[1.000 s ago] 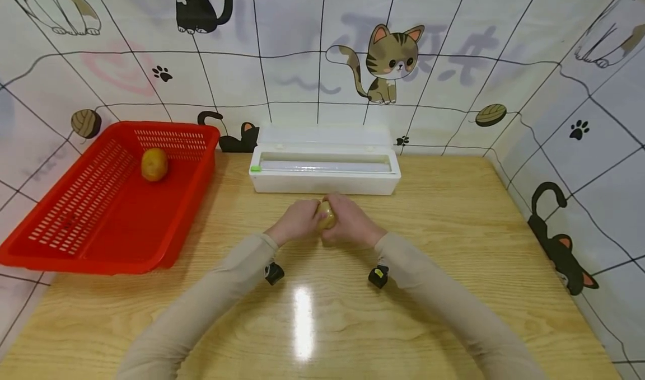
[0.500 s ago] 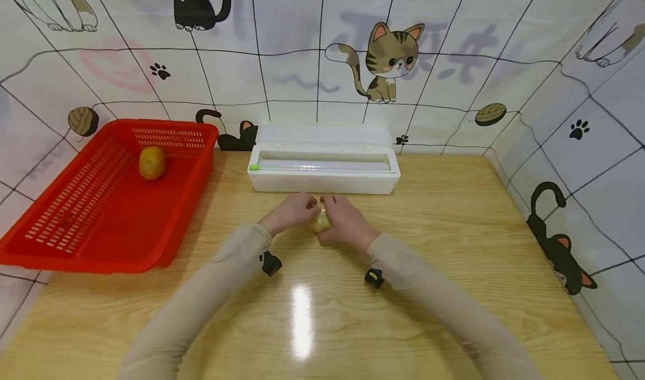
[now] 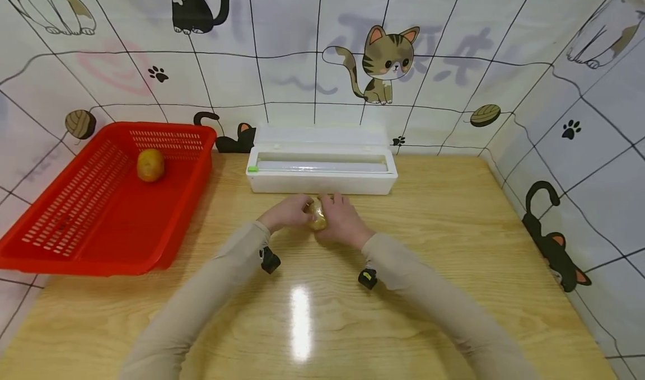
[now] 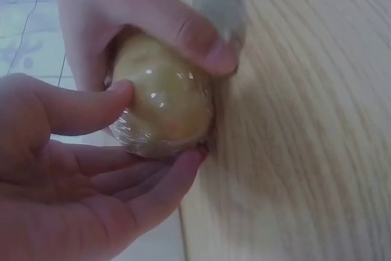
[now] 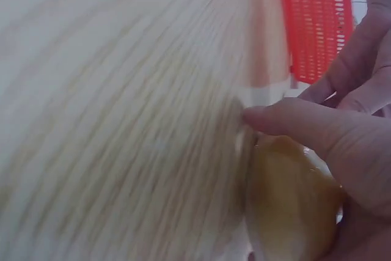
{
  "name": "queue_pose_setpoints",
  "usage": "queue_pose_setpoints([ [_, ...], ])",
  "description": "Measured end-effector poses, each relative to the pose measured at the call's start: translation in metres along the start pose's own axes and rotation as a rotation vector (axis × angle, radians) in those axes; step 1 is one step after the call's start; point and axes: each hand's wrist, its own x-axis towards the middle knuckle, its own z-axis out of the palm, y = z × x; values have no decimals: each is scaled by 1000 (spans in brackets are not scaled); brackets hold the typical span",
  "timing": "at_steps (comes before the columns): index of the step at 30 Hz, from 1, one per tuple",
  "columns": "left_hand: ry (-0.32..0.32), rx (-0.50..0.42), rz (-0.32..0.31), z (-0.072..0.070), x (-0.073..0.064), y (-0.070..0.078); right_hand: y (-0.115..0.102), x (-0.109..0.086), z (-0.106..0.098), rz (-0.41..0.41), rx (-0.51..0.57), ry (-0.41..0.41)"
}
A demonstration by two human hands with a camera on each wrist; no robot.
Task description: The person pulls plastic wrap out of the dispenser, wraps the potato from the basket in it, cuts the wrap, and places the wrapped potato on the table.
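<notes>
Both hands together on a film-wrapped potato (image 3: 317,215), just in front of a white box (image 3: 322,184).
The left hand (image 3: 291,212) pinches the potato between thumb and fingers, while the right hand (image 3: 345,220) grips its other side with the thumb lying over it; clear wrap glints in creases around the skin. The potato sits low at the middle of the wooden table (image 3: 443,217), though whether its underside touches the wood is hard to tell. The box stands open behind the hands, its lid (image 3: 319,135) raised at the back and a pale roll (image 3: 322,167) inside. At the left, a red basket (image 3: 121,223) holds a second potato (image 3: 150,165) near its far end.
</notes>
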Motion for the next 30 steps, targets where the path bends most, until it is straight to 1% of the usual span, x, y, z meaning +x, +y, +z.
queue_pose_setpoints([
  [3, -12, -82, -14, -2, 1, -1, -1, 2, 1, -12, -31, 22],
  [6, 2, -108, -26, 0, 0, 3, 0, 4, 1, -9, -35, 20],
  [8, 17, -82, -24, 2, 0, 7, 0, 5, -1, -7, -26, 17],
  [11, 18, 12, -27, 6, 0, 12, 0, 5, -1, 4, 5, 19],
  [14, 19, 89, -27, 10, 1, 14, 1, 5, 0, 20, 80, 23],
  [15, 21, 92, -23, 11, 1, 14, 2, 5, 1, 31, 117, 21],
  [17, 23, 72, -12, 12, 2, 12, 4, 4, 3, 58, 195, 20],
  [19, 9, 45, 0, 12, 3, 9, 5, 2, 4, 100, 234, 13],
  [22, -26, -6, -2, 9, 4, 6, 4, -1, 1, 153, 227, -1],
  [25, -66, -39, -23, 5, 6, 4, 0, -1, -4, 179, 193, -35],
  [28, -83, -87, -42, 2, 7, 3, -4, 0, -6, 190, 195, -61],
  [30, -77, -123, -51, 0, 9, 3, -5, 2, -6, 194, 198, -62],
])
